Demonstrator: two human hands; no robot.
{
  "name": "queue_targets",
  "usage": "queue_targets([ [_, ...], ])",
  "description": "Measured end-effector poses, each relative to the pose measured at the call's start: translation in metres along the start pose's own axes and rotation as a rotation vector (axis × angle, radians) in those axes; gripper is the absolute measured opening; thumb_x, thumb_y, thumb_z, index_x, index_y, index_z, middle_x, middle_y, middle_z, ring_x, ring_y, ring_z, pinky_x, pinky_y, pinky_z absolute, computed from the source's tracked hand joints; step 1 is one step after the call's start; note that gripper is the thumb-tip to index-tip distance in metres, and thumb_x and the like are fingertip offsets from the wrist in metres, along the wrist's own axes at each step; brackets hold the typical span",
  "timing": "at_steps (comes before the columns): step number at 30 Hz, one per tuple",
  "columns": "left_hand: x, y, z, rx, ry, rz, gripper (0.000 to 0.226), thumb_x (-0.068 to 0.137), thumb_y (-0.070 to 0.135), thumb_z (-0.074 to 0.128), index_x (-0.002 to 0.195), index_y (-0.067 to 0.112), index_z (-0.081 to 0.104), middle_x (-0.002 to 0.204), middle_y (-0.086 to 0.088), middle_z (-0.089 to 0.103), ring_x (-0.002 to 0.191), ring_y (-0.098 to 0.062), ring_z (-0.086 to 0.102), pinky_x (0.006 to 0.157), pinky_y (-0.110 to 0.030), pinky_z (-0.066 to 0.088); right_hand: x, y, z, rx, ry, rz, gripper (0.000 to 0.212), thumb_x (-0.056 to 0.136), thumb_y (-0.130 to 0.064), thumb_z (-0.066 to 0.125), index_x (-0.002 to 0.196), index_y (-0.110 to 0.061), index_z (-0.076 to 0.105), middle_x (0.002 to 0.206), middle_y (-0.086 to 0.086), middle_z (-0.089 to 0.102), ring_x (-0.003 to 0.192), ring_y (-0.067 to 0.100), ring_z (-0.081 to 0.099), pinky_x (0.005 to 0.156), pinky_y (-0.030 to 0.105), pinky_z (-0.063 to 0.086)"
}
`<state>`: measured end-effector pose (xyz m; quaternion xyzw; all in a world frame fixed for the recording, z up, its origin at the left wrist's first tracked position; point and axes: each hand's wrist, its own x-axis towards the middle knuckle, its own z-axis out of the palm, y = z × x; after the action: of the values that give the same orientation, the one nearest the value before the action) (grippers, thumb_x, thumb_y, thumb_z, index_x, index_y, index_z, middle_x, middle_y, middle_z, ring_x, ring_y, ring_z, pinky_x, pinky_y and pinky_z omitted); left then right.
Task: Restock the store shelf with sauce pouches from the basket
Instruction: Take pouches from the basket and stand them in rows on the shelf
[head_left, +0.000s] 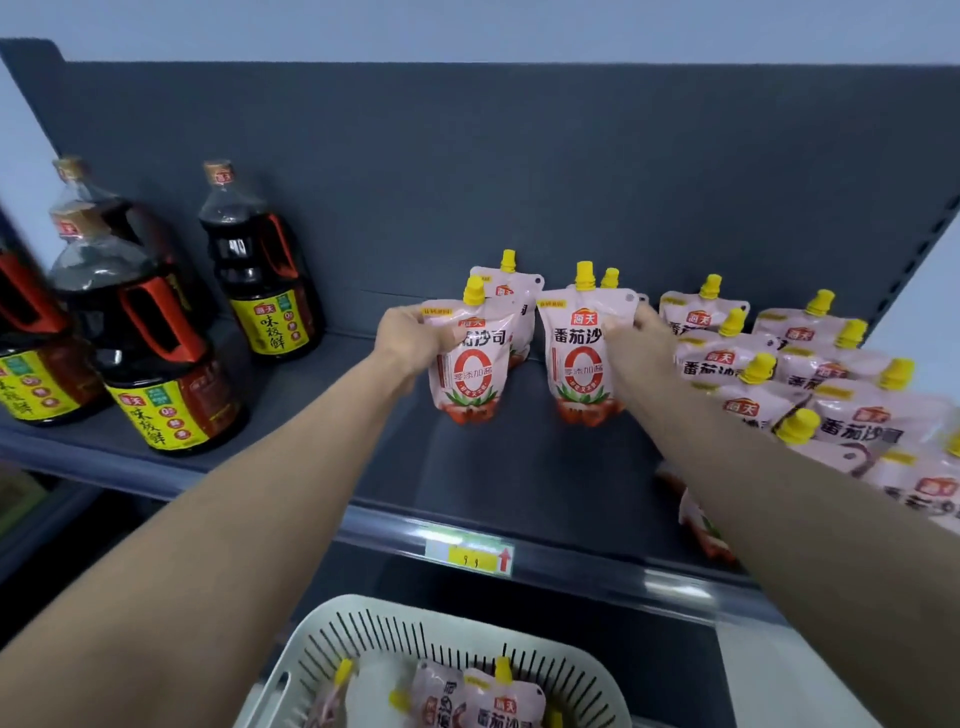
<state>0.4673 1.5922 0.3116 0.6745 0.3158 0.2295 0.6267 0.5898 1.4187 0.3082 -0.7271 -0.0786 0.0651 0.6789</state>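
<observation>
The left hand (415, 332) grips the upper left edge of a pink, yellow-capped tomato sauce pouch (471, 364) standing upright on the dark grey metal shelf (519, 467); the right hand (636, 338) pinches the upper right corner of a second matching pouch (582, 358) just beside it; more pouches stand behind and lie stacked to the right; below, the pale slotted plastic basket (395, 639) holds several others.

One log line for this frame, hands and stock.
left hand: holds pouch | right hand: holds second pouch | both over shelf | basket: pouches left
</observation>
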Motion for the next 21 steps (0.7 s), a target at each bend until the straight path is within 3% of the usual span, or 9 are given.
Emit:
queue_targets([
  [5,0.029,-0.009,0.007,0.019,-0.058,-0.013,0.030,0.079,0.000,0.069,0.109,0.003,0.067,0.097,-0.010,0.069,0.067,-0.014,0.066,0.058,-0.023,0.058,0.014,0.014,0.005,-0.034,0.058,0.023,0.028,0.092,-0.008,0.042,0.113,-0.013,0.059,0.098,0.004,0.066,0.092,0.021,0.064,0.068,0.030,0.054],
  [8,0.043,-0.012,0.011,0.023,-0.099,-0.012,0.031,0.080,0.000,0.068,0.111,0.003,0.067,0.099,-0.010,0.069,0.066,-0.011,0.066,0.052,-0.019,0.056,0.021,0.026,0.006,0.037,0.078,0.078,0.027,0.093,-0.005,0.044,0.109,-0.019,0.060,0.086,-0.007,0.062,0.081,0.012,0.061,0.074,0.031,0.054],
  [10,0.052,-0.016,0.015,0.003,-0.118,-0.019,0.030,0.080,-0.001,0.068,0.110,0.002,0.067,0.104,-0.015,0.070,0.070,-0.015,0.067,0.064,-0.027,0.058,0.028,0.036,0.006,0.076,0.068,0.112,0.022,0.093,-0.004,0.046,0.098,-0.021,0.060,0.086,-0.006,0.063,0.087,0.014,0.062,0.078,0.030,0.055],
  [13,0.063,-0.020,0.020,-0.007,-0.129,-0.033,0.030,0.079,-0.004,0.066,0.109,0.000,0.067,0.108,-0.019,0.069,0.084,-0.027,0.068,0.083,-0.039,0.056,0.035,0.043,0.003,0.144,0.053,0.138,0.022,0.093,-0.004,0.048,0.090,-0.021,0.062,0.090,-0.003,0.066,0.095,0.018,0.063,0.091,0.042,0.054],
  [18,0.076,-0.028,0.028,0.049,-0.140,-0.053,0.029,0.079,-0.001,0.067,0.108,0.002,0.068,0.108,-0.015,0.070,0.098,-0.029,0.067,0.090,-0.042,0.054,0.040,0.048,0.009,0.150,0.038,0.121,0.025,0.093,-0.002,0.046,0.078,-0.018,0.059,0.089,0.001,0.065,0.094,0.020,0.062,0.094,0.050,0.052],
  [21,0.080,-0.031,0.030,0.046,-0.156,-0.054,0.032,0.080,-0.002,0.066,0.112,0.002,0.066,0.107,-0.011,0.068,0.095,-0.025,0.065,0.087,-0.037,0.053,0.039,0.051,0.012,0.130,0.028,0.117,0.027,0.092,0.000,0.045,0.106,-0.014,0.064,0.103,0.000,0.067,0.100,0.019,0.063,0.090,0.041,0.054],
])
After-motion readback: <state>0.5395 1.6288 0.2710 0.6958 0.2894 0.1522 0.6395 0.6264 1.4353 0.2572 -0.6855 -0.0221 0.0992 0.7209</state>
